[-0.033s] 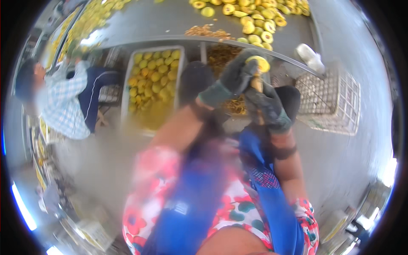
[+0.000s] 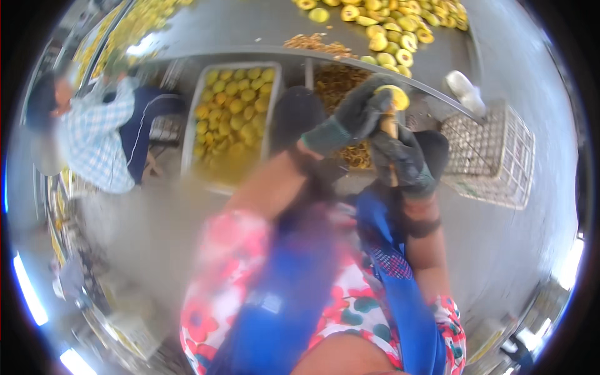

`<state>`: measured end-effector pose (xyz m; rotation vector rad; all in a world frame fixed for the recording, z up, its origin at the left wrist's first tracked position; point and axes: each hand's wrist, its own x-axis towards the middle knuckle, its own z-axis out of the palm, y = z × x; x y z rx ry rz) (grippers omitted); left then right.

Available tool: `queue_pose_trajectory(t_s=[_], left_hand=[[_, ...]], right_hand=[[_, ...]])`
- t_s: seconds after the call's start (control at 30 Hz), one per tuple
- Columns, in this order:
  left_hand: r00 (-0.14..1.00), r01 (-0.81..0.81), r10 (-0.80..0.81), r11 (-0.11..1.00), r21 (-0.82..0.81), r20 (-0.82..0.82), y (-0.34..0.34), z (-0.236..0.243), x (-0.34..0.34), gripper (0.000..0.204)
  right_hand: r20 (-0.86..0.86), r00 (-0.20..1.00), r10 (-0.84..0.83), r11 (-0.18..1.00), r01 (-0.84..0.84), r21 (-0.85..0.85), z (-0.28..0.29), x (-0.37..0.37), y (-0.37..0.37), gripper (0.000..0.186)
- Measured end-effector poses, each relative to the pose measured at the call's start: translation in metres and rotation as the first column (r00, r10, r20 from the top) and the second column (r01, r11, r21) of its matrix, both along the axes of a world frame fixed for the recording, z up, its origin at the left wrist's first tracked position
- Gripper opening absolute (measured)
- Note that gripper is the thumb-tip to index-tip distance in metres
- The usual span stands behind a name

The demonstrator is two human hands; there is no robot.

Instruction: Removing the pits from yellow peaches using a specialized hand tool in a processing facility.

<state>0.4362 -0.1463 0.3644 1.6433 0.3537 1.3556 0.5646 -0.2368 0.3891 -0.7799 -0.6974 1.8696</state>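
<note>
My left hand [image 2: 359, 109], in a dark glove with a green cuff, grips a halved yellow fruit [image 2: 397, 95] with its fingers wrapped round it. Just below, my right hand [image 2: 403, 159], also gloved, is closed round a light wooden-handled tool [image 2: 390, 125], whose top end meets the fruit; the tool's head is hidden. Both hands are in front of the metal table edge. Beneath them lies a heap of brown pits and scraps [image 2: 337, 81].
A steel table [image 2: 237, 28] holds halved yellow fruit [image 2: 390, 28] and brown scraps. A white crate [image 2: 195, 112] full of yellow fruit stands left, an openwork crate [image 2: 500, 156] right, beside a white object [image 2: 462, 90]. A co-worker [image 2: 100, 137] sits at far left.
The view has shifted a little, so the table and crates appear higher and mostly further right. Both hands keep their grip on the fruit and tool.
</note>
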Motion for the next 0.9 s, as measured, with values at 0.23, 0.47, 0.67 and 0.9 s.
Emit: queue_pose_trajectory(t_s=[0.23,0.47,0.67,0.9], left_hand=[[0.918,-0.386,0.308,0.836,-0.391,-0.249,-0.009,0.029,-0.051,0.04],[0.538,-0.804,0.727,0.595,0.001,-0.426,0.044,-0.063,-0.199,0.034],[0.167,-0.957,0.642,0.288,0.033,-0.748,0.074,-0.255,-0.315,0.041],[-0.373,-0.801,0.317,0.364,0.475,-0.872,0.07,-0.325,-0.46,0.063]], right_hand=[[0.267,0.962,0.064,0.998,-0.067,0.002,0.0,-0.015,-0.007,0.011],[0.94,0.321,-0.114,0.933,-0.291,0.212,-0.082,0.008,0.007,0.022],[0.86,-0.128,-0.494,0.666,-0.692,0.28,-0.113,0.024,0.004,0.033],[0.946,0.309,-0.098,0.916,-0.343,0.207,-0.133,-0.009,0.013,0.025]])
